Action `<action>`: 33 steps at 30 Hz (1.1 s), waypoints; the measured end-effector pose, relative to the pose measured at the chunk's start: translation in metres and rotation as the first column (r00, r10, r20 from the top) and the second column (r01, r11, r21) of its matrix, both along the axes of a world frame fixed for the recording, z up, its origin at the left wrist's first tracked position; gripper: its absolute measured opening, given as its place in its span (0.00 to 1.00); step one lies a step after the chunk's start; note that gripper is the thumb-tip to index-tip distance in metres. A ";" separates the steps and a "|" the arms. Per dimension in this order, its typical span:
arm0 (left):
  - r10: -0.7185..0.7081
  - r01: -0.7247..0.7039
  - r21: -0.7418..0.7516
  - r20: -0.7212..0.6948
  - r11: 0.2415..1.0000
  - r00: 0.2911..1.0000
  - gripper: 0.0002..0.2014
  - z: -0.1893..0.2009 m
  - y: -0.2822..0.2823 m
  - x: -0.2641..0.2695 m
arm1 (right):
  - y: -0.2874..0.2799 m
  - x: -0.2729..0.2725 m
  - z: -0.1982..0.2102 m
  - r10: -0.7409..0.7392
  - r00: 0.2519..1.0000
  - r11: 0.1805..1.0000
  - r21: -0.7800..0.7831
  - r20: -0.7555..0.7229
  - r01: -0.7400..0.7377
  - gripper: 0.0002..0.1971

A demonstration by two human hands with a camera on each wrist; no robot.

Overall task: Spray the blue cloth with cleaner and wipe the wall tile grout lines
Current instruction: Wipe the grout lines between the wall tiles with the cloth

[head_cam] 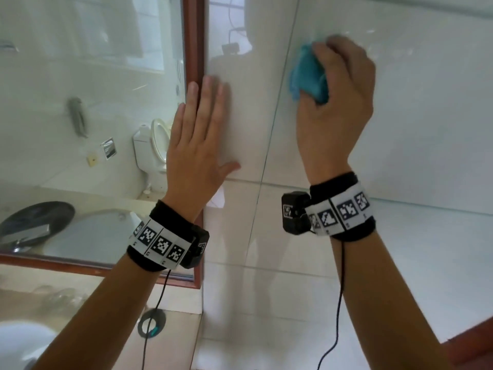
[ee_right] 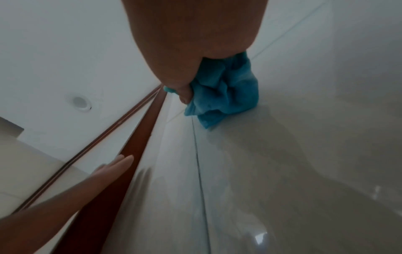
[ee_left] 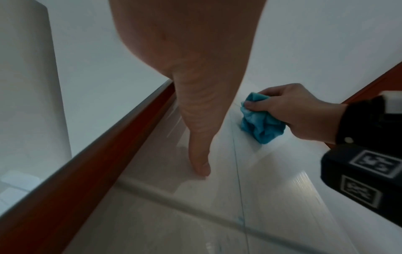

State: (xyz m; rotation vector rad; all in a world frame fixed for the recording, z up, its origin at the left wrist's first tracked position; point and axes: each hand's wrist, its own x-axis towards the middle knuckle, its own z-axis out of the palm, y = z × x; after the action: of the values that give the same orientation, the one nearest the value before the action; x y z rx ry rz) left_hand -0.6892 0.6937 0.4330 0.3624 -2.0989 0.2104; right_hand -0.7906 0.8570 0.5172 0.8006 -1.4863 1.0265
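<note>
My left hand [head_cam: 198,145] braces flat, fingers straight, on glossy white wall tile [head_cam: 416,145]; my right hand [head_cam: 338,102], fingers curled round the bunched blue cloth [head_cam: 309,76], should press along the thin vertical grout line [head_cam: 277,113].

The cloth [head_cam: 309,76] is being held against the wall tile [head_cam: 400,116] by the right hand [head_cam: 336,102], just right of the vertical grout line [head_cam: 277,113]. The left hand [head_cam: 197,145] is being laid flat left of that line, overlapping the mirror frame [head_cam: 193,49]. The mirror [head_cam: 93,129] is being flanked by the tiles on its right.
</note>
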 end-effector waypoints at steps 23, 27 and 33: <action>-0.274 0.254 -0.164 -0.116 0.953 0.955 0.05 -0.010 -0.003 0.003 | 0.008 -0.010 -0.010 -0.030 0.994 0.992 0.115 -0.101 0.042 0.18; -0.205 0.206 -0.122 0.016 0.971 0.979 0.35 -0.020 -0.002 0.007 | -0.008 -0.019 -0.048 -0.064 0.988 0.975 0.204 -0.140 0.092 0.21; -0.095 0.108 -0.096 0.134 0.990 0.986 0.51 -0.034 -0.006 0.018 | -0.009 -0.006 -0.213 0.002 0.985 0.877 0.474 -0.170 0.080 0.16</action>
State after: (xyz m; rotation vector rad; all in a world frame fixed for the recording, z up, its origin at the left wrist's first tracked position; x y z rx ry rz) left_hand -0.6707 0.6881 0.3986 0.1840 -2.2174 0.2868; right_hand -0.7967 0.8480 0.3043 1.1709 -1.6252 0.5405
